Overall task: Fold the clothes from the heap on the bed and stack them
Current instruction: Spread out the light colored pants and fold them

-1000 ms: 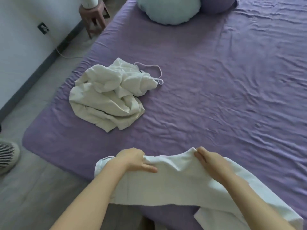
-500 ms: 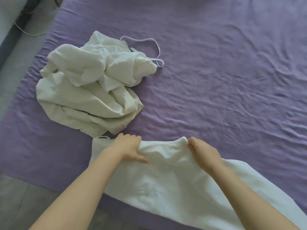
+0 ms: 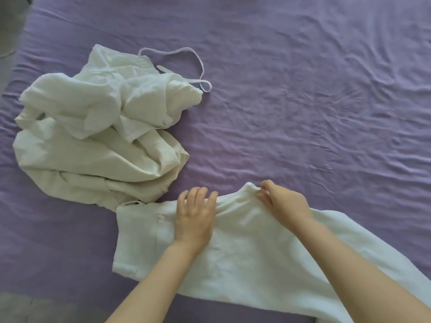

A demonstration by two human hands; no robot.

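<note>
White garment (image 3: pixel 256 248) lies spread on the near part of the bed (image 3: pixel 303 113), its far-left corner just beside, possibly touching, the heap (image 3: pixel 93 141). Its right portion trails off toward the lower right edge of view. It looks like trousers (a belt-loop-like tab and a waistband-like edge at the left end), but I cannot tell for certain.

Handling, as judged: thin woven cloth, light, fully limp, no stiffness to hold a fold by itself. It creases readily and should drag on the wrinkled purple sheet rather than slide freely. Not fragile. Best hold points are edges and corners, where the layers are doubled or hemmed; a pinch in mid-panel would only lift a peak of cloth. The far edge, raised into a small hump between the two hands, is a sensible place to pull it taut.

Left hand (image 3: pixel 194 217): palm down on the garment, fingers extended and slightly splayed, tips reaching the far edge. Grip spread, pressing flat, nothing pinched. Forearm enters from the lower left, wrist roughly straight.

Right hand (image 3: pixel 283 201): fingers curled, grip pinching the far edge of the garment at the raised hump. Forearm enters from the lower right and lies over the cloth.

Heap: crumpled off-white pieces, unfolded, on the left side of the bed; a thin strap (image 3: pixel 184 59) loops out from its far side. No folded stack visible; task judged at an early stage.
</note>
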